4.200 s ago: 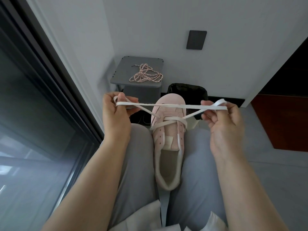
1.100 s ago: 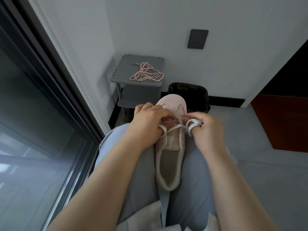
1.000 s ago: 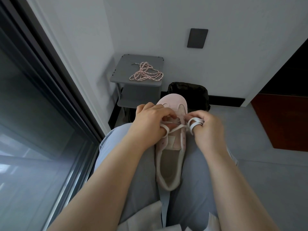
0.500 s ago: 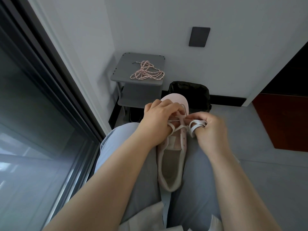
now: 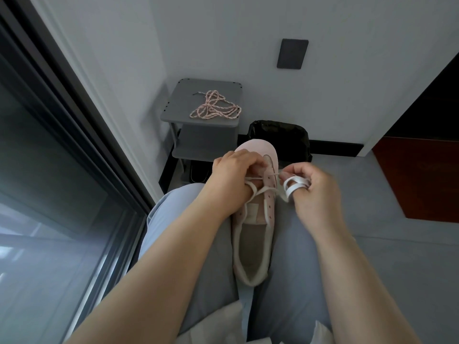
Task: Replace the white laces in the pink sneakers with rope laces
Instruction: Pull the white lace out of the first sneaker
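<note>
A pink sneaker (image 5: 255, 219) lies between my knees, toe pointing away, opening toward me. A white lace (image 5: 267, 191) crosses its lower eyelets. My left hand (image 5: 233, 175) sits over the toe end with fingers curled, pinching the lace at the lower eyelets. My right hand (image 5: 313, 189) sits just right of the sneaker with the lace wound around its fingers, and it pinches a strand. Pink-and-white rope laces (image 5: 214, 109) lie in a loose heap on the grey side table (image 5: 178, 108). No second sneaker is in view.
The two-shelf grey table stands in the corner ahead. A black bin (image 5: 279, 137) is just beyond the sneaker's toe. A dark window frame (image 5: 74, 120) runs along my left. Grey floor (image 5: 397, 256) lies to the right.
About four seconds ago both hands held the lace stretched wide apart; since then they have come in to the eyelets. In the last second the hands shifted slightly forward over the toe end.
</note>
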### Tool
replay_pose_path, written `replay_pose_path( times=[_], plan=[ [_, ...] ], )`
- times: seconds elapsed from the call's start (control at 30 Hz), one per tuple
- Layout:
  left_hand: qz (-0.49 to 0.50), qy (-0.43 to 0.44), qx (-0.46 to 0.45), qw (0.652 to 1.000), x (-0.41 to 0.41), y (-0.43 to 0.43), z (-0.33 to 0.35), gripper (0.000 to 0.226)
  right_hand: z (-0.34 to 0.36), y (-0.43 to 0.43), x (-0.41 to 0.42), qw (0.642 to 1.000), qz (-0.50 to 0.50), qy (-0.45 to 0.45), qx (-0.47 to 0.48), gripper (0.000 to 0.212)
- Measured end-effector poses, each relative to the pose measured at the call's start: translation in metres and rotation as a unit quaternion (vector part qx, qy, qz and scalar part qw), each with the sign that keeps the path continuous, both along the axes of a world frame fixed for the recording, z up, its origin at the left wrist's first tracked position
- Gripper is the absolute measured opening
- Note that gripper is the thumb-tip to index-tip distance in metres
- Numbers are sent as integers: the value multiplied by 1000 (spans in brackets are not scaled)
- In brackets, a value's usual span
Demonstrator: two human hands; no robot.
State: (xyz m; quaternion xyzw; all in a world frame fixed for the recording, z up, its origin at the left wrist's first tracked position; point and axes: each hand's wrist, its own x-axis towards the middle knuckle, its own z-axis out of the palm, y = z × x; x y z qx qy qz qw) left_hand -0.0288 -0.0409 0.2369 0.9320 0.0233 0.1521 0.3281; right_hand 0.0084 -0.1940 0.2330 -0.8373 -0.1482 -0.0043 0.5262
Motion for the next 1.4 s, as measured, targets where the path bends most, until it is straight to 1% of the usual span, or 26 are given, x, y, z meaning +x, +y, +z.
replay_pose_path(
  times=[0.1, 0.13, 0.23, 0.27, 0.33, 0.43, 0.5, 0.57, 0.63, 0.67, 0.73, 0.8, 0.83, 0.9, 1.0, 1.07, 1.1, 1.17, 1.23, 1.3, 1.37, 1.4],
  plan=[
    [19, -17, -43, 999, -6, 8, 2, 24, -1, 1, -3, 1000, 20, 0, 20, 18],
    [30, -19, -50, 998, -8, 10, 4, 21, -1, 1, -5, 999, 28, 5, 32, 18],
    [55, -15, -88, 995, -17, 10, 9, 14, 4, 0, -7, 996, 55, 16, 68, 29],
    [57, -20, -105, 993, -19, 9, 10, 15, 6, 0, -8, 994, 73, 19, 80, 27],
    [49, -24, -129, 990, -23, 8, 13, 26, 10, 5, -12, 985, 124, 43, 109, 24],
    [40, -9, -132, 990, -24, 5, 15, 57, 16, 21, -20, 968, 191, 95, 135, 36],
    [52, -20, -152, 987, -23, 4, 17, 70, 21, 27, -23, 962, 208, 100, 146, 39],
    [59, -28, -211, 975, -22, 5, 18, 77, 24, 28, -24, 967, 213, 77, 119, 48],
    [54, -34, -239, 969, -21, 6, 17, 86, 25, 27, -24, 971, 230, 36, 56, 57],
    [54, -34, -241, 969, -20, 7, 16, 88, 25, 28, -24, 970, 239, 21, 27, 58],
    [54, -32, -241, 969, -20, 7, 16, 89, 25, 28, -24, 970, 242, 12, 11, 49],
    [49, -33, -253, 966, -19, 8, 17, 90, 28, 27, -20, 969, 239, 22, 53, 34],
    [46, -32, -266, 962, -18, 9, 17, 91, 30, 27, -17, 967, 241, 33, 79, 32],
    [34, -34, -273, 961, -16, 10, 19, 90, 33, 24, -12, 962, 249, 42, 101, 40],
    [16, -23, -250, 968, -15, 9, 22, 80, 32, 21, -5, 963, 254, 43, 76, 41],
    [-3, 4, -221, 975, -19, 12, 23, 73, 31, 17, -2, 972, 211, 46, 89, 41],
    [-2, 25, -186, 982, -22, 16, 23, 71, 31, 13, 2, 979, 173, 39, 104, 38],
    [26, 85, -63, 994, -32, 24, 24, 79, 31, 4, 10, 984, 105, 42, 135, 25],
    [41, 158, 80, 983, -42, 22, 29, 92, 28, -8, 17, 987, 69, 73, 124, 21],
    [16, 227, 184, 956, -45, 9, 31, 101, 24, -17, 19, 986, 74, 133, 73, 23],
    [6, 268, 238, 933, -41, -3, 24, 105, 21, -24, 17, 978, 99, 183, 7, 27],
    [17, 280, 239, 929, -37, -6, 20, 103, 21, -26, 15, 975, 113, 190, -27, 32]
  ],
)
